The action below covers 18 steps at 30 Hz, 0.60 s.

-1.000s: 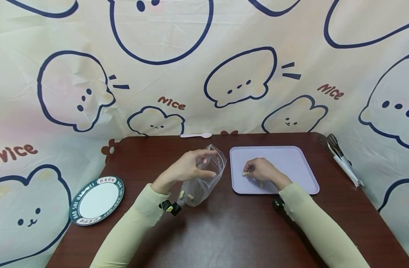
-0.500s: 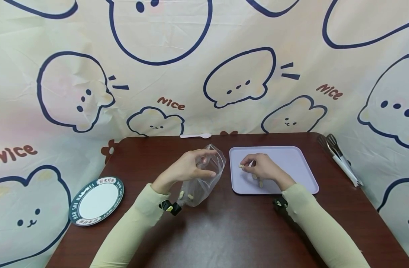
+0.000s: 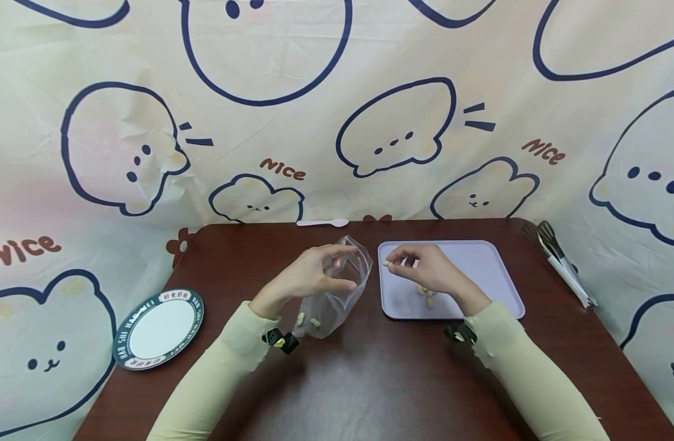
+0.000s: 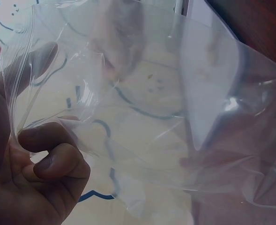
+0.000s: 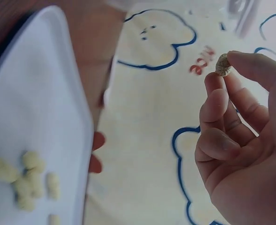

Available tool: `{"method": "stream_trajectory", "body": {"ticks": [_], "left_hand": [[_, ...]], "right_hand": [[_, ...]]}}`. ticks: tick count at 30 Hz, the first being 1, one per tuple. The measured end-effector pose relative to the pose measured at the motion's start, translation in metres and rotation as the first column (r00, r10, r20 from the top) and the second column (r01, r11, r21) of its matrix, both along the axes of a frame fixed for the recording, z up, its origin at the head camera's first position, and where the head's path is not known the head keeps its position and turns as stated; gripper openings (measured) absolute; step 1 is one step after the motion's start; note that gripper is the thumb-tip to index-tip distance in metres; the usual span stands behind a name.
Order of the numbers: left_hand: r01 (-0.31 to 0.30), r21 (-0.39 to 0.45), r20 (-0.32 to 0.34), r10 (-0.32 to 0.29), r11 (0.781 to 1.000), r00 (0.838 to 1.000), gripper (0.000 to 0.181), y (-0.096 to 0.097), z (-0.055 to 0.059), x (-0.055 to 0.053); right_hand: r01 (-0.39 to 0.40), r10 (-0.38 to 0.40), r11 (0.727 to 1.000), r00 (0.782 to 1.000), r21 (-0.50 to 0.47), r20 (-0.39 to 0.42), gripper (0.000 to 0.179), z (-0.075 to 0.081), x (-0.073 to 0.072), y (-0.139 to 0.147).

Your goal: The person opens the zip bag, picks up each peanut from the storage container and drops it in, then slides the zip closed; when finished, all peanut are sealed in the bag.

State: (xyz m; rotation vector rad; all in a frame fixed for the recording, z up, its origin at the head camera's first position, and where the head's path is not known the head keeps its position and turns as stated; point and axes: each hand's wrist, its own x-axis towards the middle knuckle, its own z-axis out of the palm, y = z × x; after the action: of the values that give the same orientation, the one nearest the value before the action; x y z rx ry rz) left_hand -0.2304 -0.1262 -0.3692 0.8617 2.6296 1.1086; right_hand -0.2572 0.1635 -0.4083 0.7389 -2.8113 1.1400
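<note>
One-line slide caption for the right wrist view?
The right hand pinches a small peanut-like piece, while similar pieces lie on a pale tray at frame left.

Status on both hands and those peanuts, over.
Left hand holds clear plastic bag open, peanuts inside. Right hand pinches one peanut near lavender tray's left edge. Nothing seen blocking between peanut and bag.

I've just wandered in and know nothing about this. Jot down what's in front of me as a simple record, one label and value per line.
Left hand: holds a clear plastic bag
Inside the bag: at least two pale, peanut-like pieces
Right hand: pinches one similar piece
Lilac tray: several more pieces lie on it
Left side: green-rimmed plate
Right side: white-handled utensils
Far edge: white spoon
</note>
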Motion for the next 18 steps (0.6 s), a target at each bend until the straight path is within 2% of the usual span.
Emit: {"method": "stream_trajectory", "body": {"ticks": [9,18], "left_hand": [[0.005,-0.003,-0.003,-0.005,1.000,1.000,0.071,0.000,-0.002,0.000],[0.008,0.001,0.007,-0.008,1.000,1.000,0.072,0.002,-0.002,0.001]], "right_hand": [[-0.043,0.041,0.998,0.997,-0.038,-0.069,0.012,0.026,0.014,-0.016],[-0.090,0.089,0.996,0.990,-0.009,-0.109,0.014,0.034,0.019,-0.030]]}}
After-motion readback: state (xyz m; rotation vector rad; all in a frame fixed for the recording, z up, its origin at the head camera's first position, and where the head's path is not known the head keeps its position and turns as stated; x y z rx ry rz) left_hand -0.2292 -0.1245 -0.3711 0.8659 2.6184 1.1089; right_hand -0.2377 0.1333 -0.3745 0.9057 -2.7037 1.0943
